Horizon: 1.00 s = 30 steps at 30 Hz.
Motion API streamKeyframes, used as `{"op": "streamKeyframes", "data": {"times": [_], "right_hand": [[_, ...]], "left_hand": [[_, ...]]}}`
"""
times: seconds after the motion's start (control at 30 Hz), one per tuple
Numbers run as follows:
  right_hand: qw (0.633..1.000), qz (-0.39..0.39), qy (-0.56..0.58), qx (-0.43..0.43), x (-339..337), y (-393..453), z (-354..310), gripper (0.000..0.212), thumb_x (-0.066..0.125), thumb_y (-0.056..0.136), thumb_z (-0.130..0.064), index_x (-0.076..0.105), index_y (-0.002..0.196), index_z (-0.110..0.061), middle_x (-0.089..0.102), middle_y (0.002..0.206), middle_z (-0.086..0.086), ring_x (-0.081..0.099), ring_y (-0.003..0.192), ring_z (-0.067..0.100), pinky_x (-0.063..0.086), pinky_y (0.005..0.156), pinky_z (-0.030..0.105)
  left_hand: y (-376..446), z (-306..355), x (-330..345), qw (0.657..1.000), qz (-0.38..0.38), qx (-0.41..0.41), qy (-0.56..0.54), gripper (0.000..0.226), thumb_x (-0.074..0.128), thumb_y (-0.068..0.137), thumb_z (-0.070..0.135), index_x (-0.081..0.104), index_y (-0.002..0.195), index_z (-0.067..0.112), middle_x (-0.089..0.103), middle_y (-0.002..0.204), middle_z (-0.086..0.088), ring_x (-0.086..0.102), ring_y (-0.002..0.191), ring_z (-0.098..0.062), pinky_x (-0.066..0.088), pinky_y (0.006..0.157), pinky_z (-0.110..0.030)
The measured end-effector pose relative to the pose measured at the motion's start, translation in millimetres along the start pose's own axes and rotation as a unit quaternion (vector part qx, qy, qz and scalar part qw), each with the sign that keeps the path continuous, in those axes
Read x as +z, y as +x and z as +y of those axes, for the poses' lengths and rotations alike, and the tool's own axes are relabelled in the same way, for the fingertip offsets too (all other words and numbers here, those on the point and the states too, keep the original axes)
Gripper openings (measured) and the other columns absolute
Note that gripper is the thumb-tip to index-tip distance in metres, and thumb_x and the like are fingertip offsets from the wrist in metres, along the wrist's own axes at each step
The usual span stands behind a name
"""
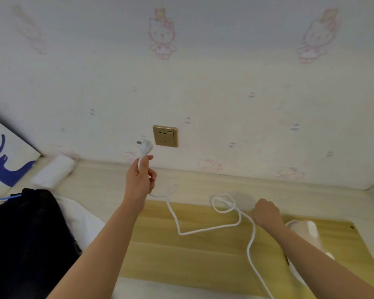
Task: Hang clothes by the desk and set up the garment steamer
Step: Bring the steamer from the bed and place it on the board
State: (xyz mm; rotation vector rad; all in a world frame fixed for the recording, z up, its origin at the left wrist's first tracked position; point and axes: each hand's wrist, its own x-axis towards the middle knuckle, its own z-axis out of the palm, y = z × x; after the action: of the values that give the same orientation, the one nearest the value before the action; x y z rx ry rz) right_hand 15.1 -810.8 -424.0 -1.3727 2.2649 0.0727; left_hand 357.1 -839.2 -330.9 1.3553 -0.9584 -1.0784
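Note:
My left hand (141, 177) holds the white plug (144, 147) of the steamer's cord, raised just left of the gold wall socket (165, 135), with the prongs pointing up and left. The white cord (205, 228) loops across the wooden desk top (192, 260) toward my right hand (266, 212), which is closed over it near a loop. The pale garment steamer (309, 231) lies on the desk under my right forearm, partly hidden. Dark clothes (24, 238) hang at the lower left over a white garment (82, 216).
A rolled white towel (55, 171) lies at the back left by the wall. A white board with a blue deer figure (7, 160) leans at the far left. The wall carries pink cat-pattern wallpaper (162, 35).

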Motion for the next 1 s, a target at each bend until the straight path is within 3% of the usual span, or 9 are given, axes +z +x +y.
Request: {"op": "streamKeyframes", "data": {"times": [0.1, 0.23, 0.43, 0.57, 0.73, 0.8, 0.87, 0.93, 1.0], "right_hand": [[0.996, 0.055, 0.034, -0.065, -10.8, -7.5, -40.6, 0.034, 0.047, 0.091, -0.016, 0.050, 0.123, -0.007, 0.053, 0.126, 0.016, 0.046, 0.119, 0.036, 0.040, 0.096, 0.039], [0.952, 0.053, 0.211, -0.217, -35.3, -29.8, -114.7, 0.031, 0.051, 0.095, -0.016, 0.057, 0.125, -0.008, 0.061, 0.128, 0.009, 0.054, 0.120, 0.025, 0.038, 0.098, 0.027], [0.847, -0.159, 0.453, -0.229, -58.1, -60.6, -185.8, 0.032, 0.052, 0.096, -0.036, 0.061, 0.119, -0.016, 0.071, 0.108, -0.003, 0.062, 0.106, 0.013, 0.049, 0.095, 0.032], [0.781, -0.229, 0.538, -0.218, -59.2, -64.7, -199.6, 0.031, 0.058, 0.094, -0.033, 0.065, 0.118, -0.014, 0.070, 0.114, 0.005, 0.063, 0.110, 0.016, 0.049, 0.096, 0.033], [0.764, -0.215, 0.567, -0.221, -50.5, -65.8, -205.2, 0.032, 0.064, 0.091, -0.018, 0.061, 0.123, -0.015, 0.070, 0.113, 0.010, 0.067, 0.105, 0.018, 0.052, 0.094, 0.033], [0.761, -0.196, 0.579, -0.217, -48.7, -66.3, -206.8, 0.032, 0.068, 0.088, -0.016, 0.063, 0.119, -0.018, 0.072, 0.107, 0.009, 0.070, 0.099, 0.017, 0.054, 0.091, 0.031], [0.771, -0.165, 0.574, -0.221, -46.5, -66.2, -209.2, 0.030, 0.072, 0.085, -0.015, 0.065, 0.113, -0.022, 0.074, 0.101, 0.006, 0.071, 0.094, 0.015, 0.056, 0.088, 0.030], [0.785, -0.130, 0.555, -0.243, -42.8, -64.8, -212.0, 0.030, 0.074, 0.082, -0.017, 0.067, 0.109, -0.027, 0.075, 0.097, 0.002, 0.070, 0.094, 0.012, 0.056, 0.086, 0.030], [0.804, -0.094, 0.527, -0.259, -39.6, -62.2, -216.5, 0.033, 0.077, 0.079, -0.023, 0.066, 0.108, -0.032, 0.074, 0.096, -0.002, 0.069, 0.093, 0.011, 0.055, 0.083, 0.030]], "left_hand": [[-3.7, -0.6, 4.9, 1.000, -0.019, -0.002, -0.005, 0.037, 0.036, 0.100, 0.050, 0.064, 0.106, 0.027, 0.052, 0.057, 0.000, 0.034, 0.040, -0.010, 0.027, 0.037, -0.021], [-7.6, -3.7, 9.1, 0.996, -0.073, -0.016, -0.038, 0.042, 0.032, 0.101, 0.049, 0.064, 0.108, 0.023, 0.052, 0.061, -0.003, 0.028, 0.039, -0.011, 0.023, 0.039, -0.020], [-12.5, -5.7, 8.3, 0.980, -0.171, -0.045, -0.094, 0.044, 0.032, 0.101, 0.049, 0.065, 0.110, 0.021, 0.051, 0.065, -0.005, 0.017, 0.041, -0.013, 0.016, 0.038, -0.020], [-14.0, -9.0, 3.1, 0.974, -0.206, -0.053, -0.076, 0.044, 0.031, 0.102, 0.047, 0.064, 0.113, 0.020, 0.053, 0.069, -0.007, 0.020, 0.040, -0.013, 0.019, 0.037, -0.021], [-13.9, -14.6, -6.7, 0.969, -0.234, -0.064, -0.046, 0.041, 0.034, 0.102, 0.045, 0.063, 0.115, 0.019, 0.056, 0.075, -0.009, 0.034, 0.044, -0.016, 0.028, 0.043, -0.022], [-11.3, -14.0, -6.7, 0.978, -0.195, -0.066, -0.020, 0.033, 0.042, 0.101, 0.038, 0.067, 0.110, 0.019, 0.063, 0.082, -0.010, 0.051, 0.050, -0.020, 0.043, 0.049, -0.025], [-5.9, -12.7, -5.1, 0.989, -0.140, -0.052, 0.011, 0.022, 0.049, 0.100, 0.023, 0.069, 0.108, 0.019, 0.070, 0.095, -0.009, 0.068, 0.065, -0.024, 0.056, 0.065, -0.029], [2.3, -11.9, -3.4, 0.994, -0.102, -0.022, 0.039, 0.023, 0.053, 0.097, 0.011, 0.068, 0.113, 0.018, 0.072, 0.103, -0.002, 0.073, 0.081, -0.017, 0.057, 0.077, -0.026], [12.2, -8.8, -0.8, 0.995, -0.078, 0.015, 0.064, 0.026, 0.059, 0.093, 0.009, 0.068, 0.116, 0.020, 0.072, 0.105, 0.008, 0.070, 0.089, -0.004, 0.053, 0.076, -0.014]]}}
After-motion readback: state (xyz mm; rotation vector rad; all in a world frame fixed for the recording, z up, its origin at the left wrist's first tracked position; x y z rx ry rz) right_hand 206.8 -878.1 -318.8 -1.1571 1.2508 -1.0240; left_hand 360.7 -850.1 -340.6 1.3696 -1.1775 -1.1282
